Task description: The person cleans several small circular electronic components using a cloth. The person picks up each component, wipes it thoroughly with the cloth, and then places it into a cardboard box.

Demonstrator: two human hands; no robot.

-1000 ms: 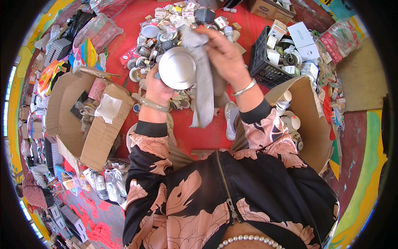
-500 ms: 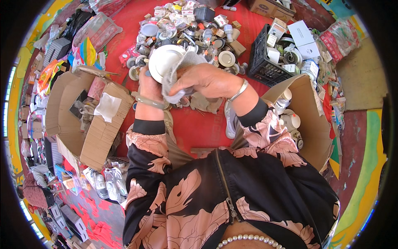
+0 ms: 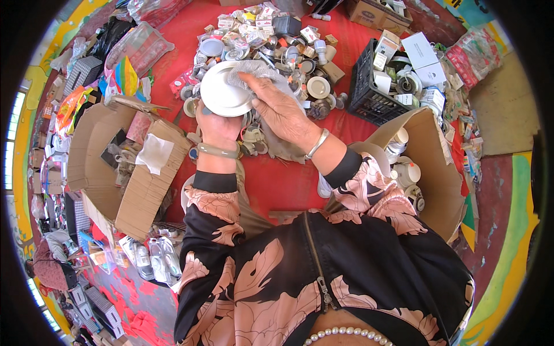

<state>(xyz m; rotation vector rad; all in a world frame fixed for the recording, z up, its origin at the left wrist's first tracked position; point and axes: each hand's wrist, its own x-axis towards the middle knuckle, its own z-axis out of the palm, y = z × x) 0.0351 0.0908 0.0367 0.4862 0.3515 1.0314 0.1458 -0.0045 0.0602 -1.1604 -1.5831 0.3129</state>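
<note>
My left hand (image 3: 218, 124) holds up a round white disc-shaped light fitting (image 3: 218, 92) from below, its fingers mostly hidden under it. The fitting's smooth face with a ringed rim is turned upward. In my right hand (image 3: 283, 112) is a thin grey cloth (image 3: 254, 74), pressed flat against the right side of the fitting's face. Part of the cloth hangs down beyond the fingers. Just past both hands lies a heap of mixed light fittings, bulbs and small boxes (image 3: 271, 43) on a red floor covering (image 3: 265, 181).
An open cardboard box (image 3: 141, 202) with odd parts stands at my left. On the right, another carton (image 3: 441, 184) holds white round fittings. A black plastic crate (image 3: 378, 112) full of boxes and lamps stands beyond it. Bags and goods crowd the left side.
The cloth and my right hand have shifted, now lying flatter over the fitting's upper right face. The fitting has turned to face me more. The whole view has shifted slightly.
</note>
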